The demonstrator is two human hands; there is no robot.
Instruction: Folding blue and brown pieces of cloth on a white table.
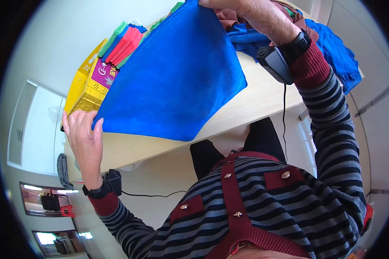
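A blue cloth point(173, 82) is stretched out above the table, one edge pulled straight between my two hands and the rest hanging toward me. My left hand point(84, 134) pinches its near-left corner between thumb and fingers. At the top of the view my right hand point(255, 16) grips the far end of that same edge; its fingertips are partly cut off by the frame. Beyond the stretched edge, folded cloths point(124, 45) in red, green and blue stand side by side.
A yellow basket point(80, 88) with a purple printed panel sits beside my left hand. Crumpled blue cloth point(339, 54) and brown cloth point(287, 8) lie heaped on the right. The pale table point(266, 84) ends just before my legs. A black cable point(284, 116) hangs from my right wrist device point(275, 64).
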